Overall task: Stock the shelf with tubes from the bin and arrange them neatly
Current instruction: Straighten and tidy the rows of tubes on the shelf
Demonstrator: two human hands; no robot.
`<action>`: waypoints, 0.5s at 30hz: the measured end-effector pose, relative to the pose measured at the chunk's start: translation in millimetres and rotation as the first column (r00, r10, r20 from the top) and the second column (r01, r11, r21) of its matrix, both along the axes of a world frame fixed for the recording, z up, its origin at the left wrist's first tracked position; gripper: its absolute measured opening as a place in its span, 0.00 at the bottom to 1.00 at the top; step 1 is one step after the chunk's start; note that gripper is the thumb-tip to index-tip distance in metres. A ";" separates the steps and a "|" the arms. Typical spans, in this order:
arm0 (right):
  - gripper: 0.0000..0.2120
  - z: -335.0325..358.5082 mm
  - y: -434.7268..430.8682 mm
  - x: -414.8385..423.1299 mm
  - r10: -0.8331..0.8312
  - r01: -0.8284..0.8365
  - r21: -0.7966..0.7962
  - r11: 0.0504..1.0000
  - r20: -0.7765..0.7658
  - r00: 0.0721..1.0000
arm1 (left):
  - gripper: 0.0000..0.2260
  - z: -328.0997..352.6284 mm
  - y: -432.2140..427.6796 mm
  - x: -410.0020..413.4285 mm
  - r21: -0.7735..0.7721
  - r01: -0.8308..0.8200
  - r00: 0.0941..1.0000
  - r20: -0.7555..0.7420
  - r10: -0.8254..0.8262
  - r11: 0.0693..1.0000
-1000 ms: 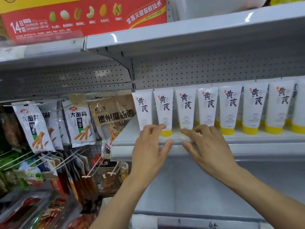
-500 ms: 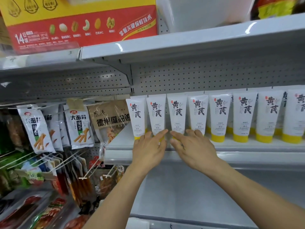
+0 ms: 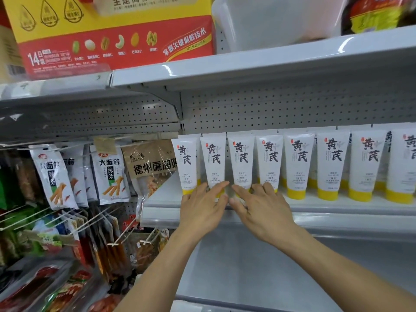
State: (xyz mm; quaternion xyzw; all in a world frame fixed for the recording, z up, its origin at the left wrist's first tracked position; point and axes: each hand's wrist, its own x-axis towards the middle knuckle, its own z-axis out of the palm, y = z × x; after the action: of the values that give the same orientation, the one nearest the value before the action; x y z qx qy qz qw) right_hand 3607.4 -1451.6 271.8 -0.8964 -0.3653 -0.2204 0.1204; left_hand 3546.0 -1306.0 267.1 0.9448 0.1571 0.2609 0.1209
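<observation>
Tubes: a row of white tubes (image 3: 299, 158) with yellow caps is seen standing cap-down along the front of the shelf (image 3: 337, 207), from the centre of the frame to the right edge. More tubes are partly seen behind them.
Left hand: the left hand (image 3: 202, 206) is held palm-down at centre frame. Its fingers are stretched out flat and laid against the caps of the first tube (image 3: 185, 158) and second tube (image 3: 213, 158). Nothing is gripped.
Right hand: the right hand (image 3: 261, 208) is placed just beside the left. Its fingers are extended and loosely spread, and they are pressed on the caps of the third tube (image 3: 240, 158) and fourth tube (image 3: 269, 158). Nothing is clasped.
Hands together: the two index fingertips are brought close. Whether they touch cannot be told.
Upper shelf: a red and yellow box (image 3: 112, 41) is seen at upper left and a white container (image 3: 270, 19) at upper right.
Left of frame: snack packets (image 3: 110, 174) are hung on pegs.
</observation>
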 end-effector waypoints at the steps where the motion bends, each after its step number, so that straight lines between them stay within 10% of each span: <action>1: 0.42 0.4 -0.2 -0.1 0.005 -0.005 0.000 1.000 -0.003 1.000 | 0.19 0.1 -0.2 0.0 0.000 0.001 1.000 0.000 -0.001 1.000; 15: 0.16 -6.4 -88.6 18.1 0.127 -0.153 0.334 0.930 0.101 0.987 | 0.20 -3.5 -62.8 -6.0 0.031 0.181 0.907 0.382 -0.179 0.983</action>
State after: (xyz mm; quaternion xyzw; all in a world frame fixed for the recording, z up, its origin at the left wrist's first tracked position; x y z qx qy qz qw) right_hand 3625.4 -1540.1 265.4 -0.8245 -0.3890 -0.3056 0.2748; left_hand 3539.9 -1368.7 263.6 0.8857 0.0434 0.4279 0.1750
